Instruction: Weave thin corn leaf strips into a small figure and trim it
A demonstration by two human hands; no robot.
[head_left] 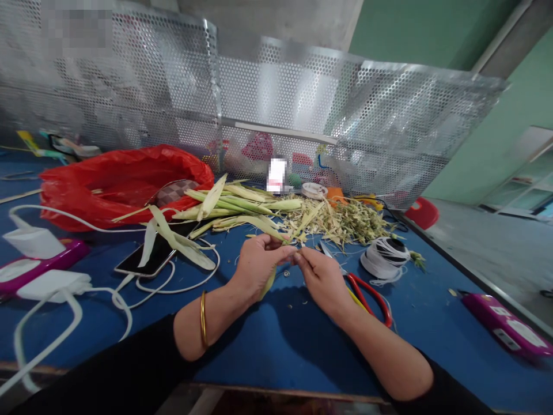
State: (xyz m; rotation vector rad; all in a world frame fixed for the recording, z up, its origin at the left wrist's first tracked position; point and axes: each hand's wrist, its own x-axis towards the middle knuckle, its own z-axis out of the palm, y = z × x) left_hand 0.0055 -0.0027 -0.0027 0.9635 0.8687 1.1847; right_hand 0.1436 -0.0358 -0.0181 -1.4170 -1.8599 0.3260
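Observation:
My left hand is closed around a strip of pale green corn husk, whose end hangs below the palm. My right hand is closed in a pinch, its fingertips meeting the left thumb; what lies between them is too small to make out. Just right of my right hand lie scissors with red handles, partly hidden by it. Beyond them stands a spool of white string. Behind my hands are a bundle of long corn husks and a heap of dry plant scraps.
A red plastic bag stands at the back left. A dark phone, white cables and a white charger lie on the left. A purple object sits by the right edge. A perforated metal screen closes off the back.

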